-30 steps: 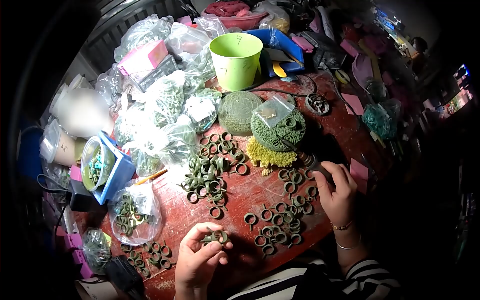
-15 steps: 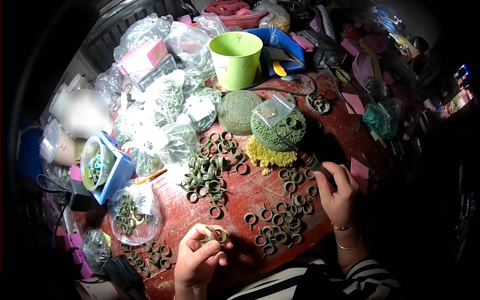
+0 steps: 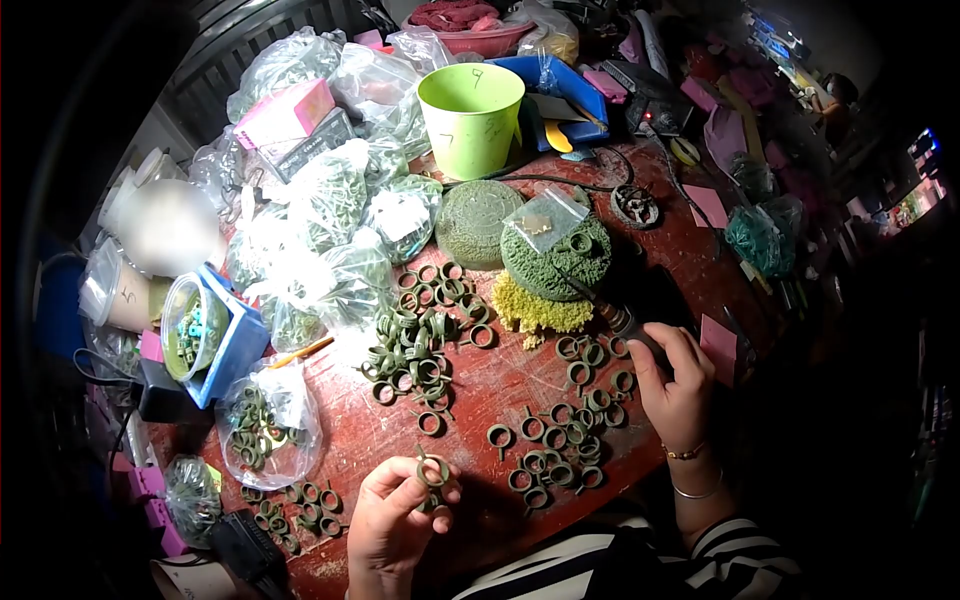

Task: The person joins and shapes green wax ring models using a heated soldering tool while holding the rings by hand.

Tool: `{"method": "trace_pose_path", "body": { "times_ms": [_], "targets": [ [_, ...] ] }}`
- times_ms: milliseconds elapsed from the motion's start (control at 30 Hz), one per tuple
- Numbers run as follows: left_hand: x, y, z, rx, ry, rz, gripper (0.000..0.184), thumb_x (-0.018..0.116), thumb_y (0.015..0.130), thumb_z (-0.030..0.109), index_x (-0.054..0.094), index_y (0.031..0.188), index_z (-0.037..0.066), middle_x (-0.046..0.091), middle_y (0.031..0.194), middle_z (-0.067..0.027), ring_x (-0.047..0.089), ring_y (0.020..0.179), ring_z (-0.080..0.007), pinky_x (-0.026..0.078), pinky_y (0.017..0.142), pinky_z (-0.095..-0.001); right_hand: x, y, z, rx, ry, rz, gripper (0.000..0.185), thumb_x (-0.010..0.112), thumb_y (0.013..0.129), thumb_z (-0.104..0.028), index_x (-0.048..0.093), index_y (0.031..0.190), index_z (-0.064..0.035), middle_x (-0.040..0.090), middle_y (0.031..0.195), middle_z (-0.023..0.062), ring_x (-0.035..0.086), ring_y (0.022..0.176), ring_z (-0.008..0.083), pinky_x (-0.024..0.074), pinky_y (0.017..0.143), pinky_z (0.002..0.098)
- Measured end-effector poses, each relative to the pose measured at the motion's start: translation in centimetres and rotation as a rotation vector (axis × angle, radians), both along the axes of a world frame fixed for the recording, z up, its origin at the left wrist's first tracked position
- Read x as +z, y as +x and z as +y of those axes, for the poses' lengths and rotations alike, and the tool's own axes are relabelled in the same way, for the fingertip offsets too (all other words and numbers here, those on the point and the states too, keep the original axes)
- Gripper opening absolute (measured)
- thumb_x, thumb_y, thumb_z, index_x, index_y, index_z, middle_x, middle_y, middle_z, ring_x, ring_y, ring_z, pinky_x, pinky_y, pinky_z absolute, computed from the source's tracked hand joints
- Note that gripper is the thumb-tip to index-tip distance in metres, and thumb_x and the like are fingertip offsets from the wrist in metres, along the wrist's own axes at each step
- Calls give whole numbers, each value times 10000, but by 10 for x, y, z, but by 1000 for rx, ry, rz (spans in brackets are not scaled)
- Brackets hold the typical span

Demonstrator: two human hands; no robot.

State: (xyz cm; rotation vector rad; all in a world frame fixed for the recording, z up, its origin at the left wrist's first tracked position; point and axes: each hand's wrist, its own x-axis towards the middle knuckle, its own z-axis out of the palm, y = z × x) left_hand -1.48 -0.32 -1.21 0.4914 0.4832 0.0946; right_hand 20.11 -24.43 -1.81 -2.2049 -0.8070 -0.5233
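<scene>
Moved since the earlier frame: the green ring [image 3: 446, 470] in the left hand [image 3: 385, 520], lower centre of the frame, is tipped to a steeper angle, its thin stem pointing up, and the thumb sits lower against it. The change reads as a turning of the piece within the fingers, not a release; in my judgement it is still being positioned. Grip, left: ring pinched between thumb and fingers. Further green material shows beneath it; the number of pieces cannot be told.

The right hand [image 3: 682, 390], right of centre, shows no clear shift. Grip, right: closed on the dark-handled tool [image 3: 624, 324], whose narrow end points to the green textured mound [image 3: 530, 268]. Contact of the tip cannot be confirmed.

Outward from the held ring: loose rings [image 3: 576, 434] lie to its right, and a denser ring pile [image 3: 412, 342] lies above it on the red table [image 3: 345, 390]. A yellow granular heap [image 3: 535, 306] adjoins the mound. A clear bag [image 3: 309, 425] containing similar pieces rests at lower left; a lime bucket [image 3: 466, 145] stands at upper centre.
</scene>
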Motion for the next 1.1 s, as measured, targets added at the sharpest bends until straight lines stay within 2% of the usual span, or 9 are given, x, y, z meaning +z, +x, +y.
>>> {"method": "trace_pose_path", "body": {
  "times_ms": [133,400,1100],
  "targets": [
    [0,0,0,9,-40,-16,98,656,979,87,667,994,-10,683,1047,-194,690,898,-259,562,599,-310,-1,0,0,2,-4,1,207,757,888,-55,647,1045,22,643,831,163,633,696,320,501,599,365],
    [1,2,-1,4,60,33,79,669,973,91,672,987,13,673,1047,-146,667,910,-217,543,633,-285,0,-1,0,-17,-10,-51,213,760,884,-52,651,1049,26,646,833,164,633,694,321,505,599,367],
    [3,3,0,-7,54,38,74,668,966,61,634,960,-4,673,1073,-183,680,889,-221,554,617,-280,0,-1,1,-3,-2,-22,201,761,879,-44,651,1034,20,648,826,156,631,687,312,505,596,362]
  ]
}}
